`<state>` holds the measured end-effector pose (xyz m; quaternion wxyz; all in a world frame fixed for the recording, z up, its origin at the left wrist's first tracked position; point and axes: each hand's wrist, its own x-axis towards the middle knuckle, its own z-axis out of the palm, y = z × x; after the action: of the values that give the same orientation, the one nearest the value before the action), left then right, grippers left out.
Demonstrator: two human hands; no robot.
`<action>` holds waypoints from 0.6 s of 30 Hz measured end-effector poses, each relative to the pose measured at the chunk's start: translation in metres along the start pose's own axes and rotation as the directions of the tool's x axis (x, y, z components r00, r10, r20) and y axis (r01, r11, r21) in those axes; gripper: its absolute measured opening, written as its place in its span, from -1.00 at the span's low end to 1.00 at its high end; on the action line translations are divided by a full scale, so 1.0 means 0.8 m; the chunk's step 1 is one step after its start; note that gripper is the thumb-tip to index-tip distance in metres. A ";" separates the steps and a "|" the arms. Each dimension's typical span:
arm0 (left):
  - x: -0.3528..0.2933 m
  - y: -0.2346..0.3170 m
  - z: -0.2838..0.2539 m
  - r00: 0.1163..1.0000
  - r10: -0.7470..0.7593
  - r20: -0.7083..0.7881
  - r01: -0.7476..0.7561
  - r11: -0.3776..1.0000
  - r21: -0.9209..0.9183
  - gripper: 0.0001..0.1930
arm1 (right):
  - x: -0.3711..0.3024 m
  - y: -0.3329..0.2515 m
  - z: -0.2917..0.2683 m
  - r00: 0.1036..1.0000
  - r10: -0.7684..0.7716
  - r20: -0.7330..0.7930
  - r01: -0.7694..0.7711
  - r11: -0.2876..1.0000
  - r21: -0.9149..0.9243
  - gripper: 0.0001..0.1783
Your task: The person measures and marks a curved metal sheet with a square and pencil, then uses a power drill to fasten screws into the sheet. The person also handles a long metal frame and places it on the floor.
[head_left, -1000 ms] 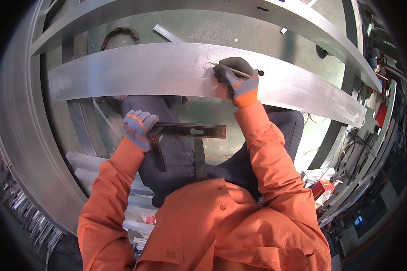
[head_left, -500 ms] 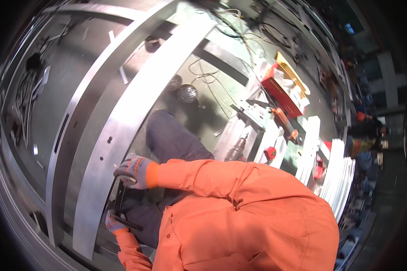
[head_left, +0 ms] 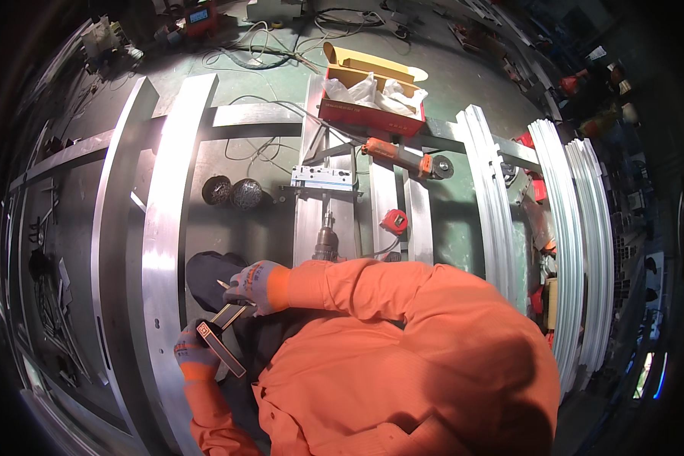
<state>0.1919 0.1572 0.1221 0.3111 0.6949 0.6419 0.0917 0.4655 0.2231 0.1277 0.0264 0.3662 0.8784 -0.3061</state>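
Gripped near its corner by the left hand (head_left: 193, 346), a black try square (head_left: 222, 351) is being held, its blade (head_left: 230, 315) angled toward the right hand (head_left: 258, 288). By the latter, a pencil (head_left: 222, 283) is being clasped; whether the blade is also being pinched cannot be told. Just left of the left grip, a silver beam (head_left: 164, 251) is passing; beyond the right, a drill (head_left: 327, 243) is being partly hidden.

The grey-green floor (head_left: 452, 247) lies partly lit, partly shadowed.

Dark L-shaped square (head_left: 222, 351), tilted, pale pencil (head_left: 223, 284) (partly hidden)
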 end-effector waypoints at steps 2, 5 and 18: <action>0.031 0.088 -0.011 0.955 0.237 -0.180 -0.223 0.970 0.098 -0.41 | -0.056 0.045 -0.027 0.984 0.157 -0.084 -0.155 0.988 0.026 -0.33; 0.065 0.082 0.012 0.916 0.279 -0.287 -0.322 0.940 -0.114 -0.19 | -0.137 0.152 -0.034 0.773 0.510 -0.377 -0.384 0.849 0.362 -0.36; 0.023 -0.169 0.179 0.927 -0.374 0.036 0.375 0.925 -0.052 -0.39 | -0.233 0.503 -0.135 -0.361 0.906 -0.222 -0.569 -0.025 0.822 -0.46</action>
<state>0.1578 0.1273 -0.0704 0.3510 0.5513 0.7558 0.0402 0.8863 0.3855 0.0566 -0.2386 0.9451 0.1701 -0.1443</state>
